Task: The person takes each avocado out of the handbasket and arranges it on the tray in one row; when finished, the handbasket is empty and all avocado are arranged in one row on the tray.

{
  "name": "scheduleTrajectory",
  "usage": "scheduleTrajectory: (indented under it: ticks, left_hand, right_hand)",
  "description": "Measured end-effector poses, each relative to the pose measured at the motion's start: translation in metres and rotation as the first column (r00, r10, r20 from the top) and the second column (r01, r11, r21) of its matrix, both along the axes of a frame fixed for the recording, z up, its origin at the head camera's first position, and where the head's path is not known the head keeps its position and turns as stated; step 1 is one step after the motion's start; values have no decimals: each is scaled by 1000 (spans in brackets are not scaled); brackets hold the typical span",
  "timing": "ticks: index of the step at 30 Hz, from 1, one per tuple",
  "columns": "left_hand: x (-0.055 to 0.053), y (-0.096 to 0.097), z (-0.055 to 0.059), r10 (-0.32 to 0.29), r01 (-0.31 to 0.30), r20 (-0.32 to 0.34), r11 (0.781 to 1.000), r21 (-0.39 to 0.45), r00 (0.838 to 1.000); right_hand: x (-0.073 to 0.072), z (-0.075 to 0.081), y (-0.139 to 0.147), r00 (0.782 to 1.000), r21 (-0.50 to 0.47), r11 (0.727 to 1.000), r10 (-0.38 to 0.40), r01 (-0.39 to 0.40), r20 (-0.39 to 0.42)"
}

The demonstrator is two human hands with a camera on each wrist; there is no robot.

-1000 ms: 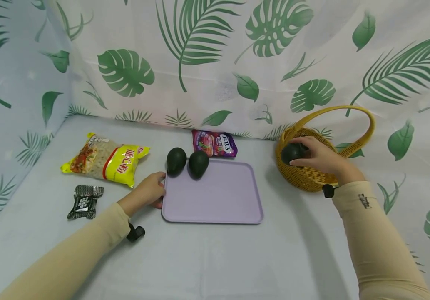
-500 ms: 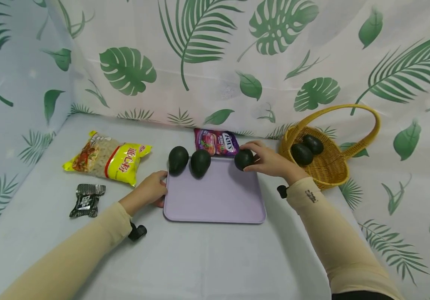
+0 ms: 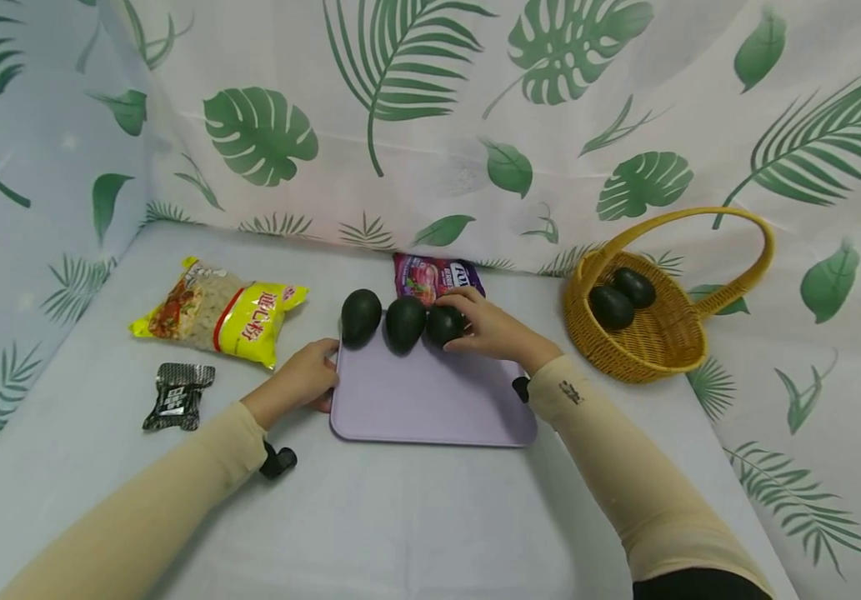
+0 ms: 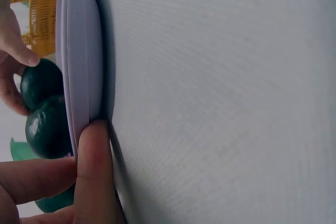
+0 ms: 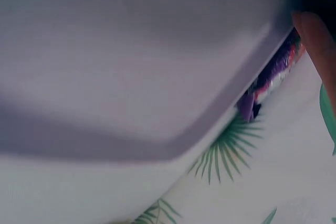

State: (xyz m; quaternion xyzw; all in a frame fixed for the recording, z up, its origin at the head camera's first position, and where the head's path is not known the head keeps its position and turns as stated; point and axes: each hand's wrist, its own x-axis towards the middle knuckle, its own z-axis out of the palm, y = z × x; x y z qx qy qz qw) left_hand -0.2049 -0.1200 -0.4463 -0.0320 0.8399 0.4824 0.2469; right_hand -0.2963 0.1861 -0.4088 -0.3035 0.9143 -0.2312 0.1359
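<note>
My left hand (image 3: 299,375) pinches the left edge of a lilac tray (image 3: 430,404); in the left wrist view, fingers (image 4: 94,166) lie on both sides of its rim. At the tray's back edge, my right hand (image 3: 496,332) holds a dark green avocado (image 3: 441,326) between thumb and fingers. Immediately left of it sits a second avocado (image 3: 404,325), and a third avocado (image 3: 360,318) lies at the back left corner. In the right wrist view only a fingertip (image 5: 315,32) and part of the dark fruit show.
A yellow wicker basket (image 3: 610,360) with two avocados (image 3: 612,307) stands at the right. Behind the tray lies a purple candy bag (image 3: 418,279), partly covered by the right hand. A yellow noodle bag (image 3: 220,312) and a small black packet (image 3: 178,396) lie at the left.
My right hand has carried an avocado from the basket leftward over the tray, up beside the two there. The left hand has stayed at the tray's edge.
</note>
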Motion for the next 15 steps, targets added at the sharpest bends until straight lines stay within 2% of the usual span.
scheduleTrajectory:
  ticks: [10,15]
  left_hand:
    - [-2,1,-1,3,-3,6,1000,2,1000]
    - [-2,1,-1,11,-11,7,1000,1,1000]
  right_hand:
    - [-2,-9,-7,994,59,997,51,-46,-93]
    - [-3,-12,-7,996,53,998,36,-31,-86]
